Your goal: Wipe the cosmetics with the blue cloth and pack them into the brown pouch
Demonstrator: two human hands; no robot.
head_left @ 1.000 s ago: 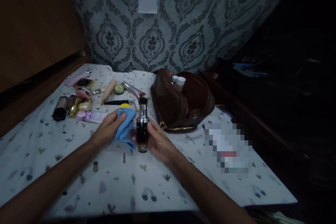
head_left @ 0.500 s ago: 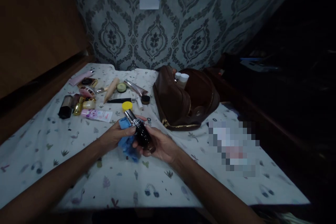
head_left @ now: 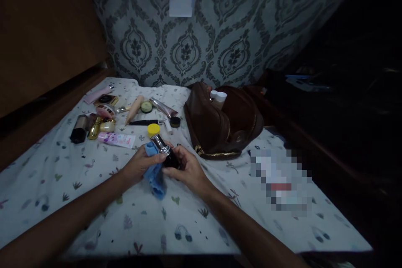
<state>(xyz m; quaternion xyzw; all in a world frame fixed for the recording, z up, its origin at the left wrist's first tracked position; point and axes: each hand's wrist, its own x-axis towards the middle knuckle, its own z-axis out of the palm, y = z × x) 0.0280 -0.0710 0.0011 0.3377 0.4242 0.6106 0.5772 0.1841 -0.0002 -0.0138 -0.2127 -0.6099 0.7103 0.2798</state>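
Between my hands, above the patterned white sheet (head_left: pixel 135 222), is a dark bottle (head_left: pixel 171 160) with a shiny silver cap, tilted with its cap up and to the left. My left hand (head_left: pixel 141 163) is closed around a blue cloth (head_left: pixel 154 176) and presses its thumb on the bottle near the cap. Around the bottle's lower end, my right hand (head_left: pixel 190 171) is closed, thumb below and fingers above. Part of the bottle is hidden by my fingers. Just beyond the cap lies a yellow round lid or jar (head_left: pixel 153 130).
An open brown bag (head_left: pixel 207 121) with white-capped bottles (head_left: pixel 220 98) stands beyond my right hand. Several cosmetics lie at left, among them a pink-white tube (head_left: pixel 116 139), a gold bottle (head_left: pixel 94 129) and a green round container (head_left: pixel 146 106). A blurred-out item (head_left: pixel 279 182) lies at right.
My right hand has shifted its grip on the bottle, its thumb now lying across the lower end. The bottle is more covered by fingers. The blue cloth hangs a little lower.
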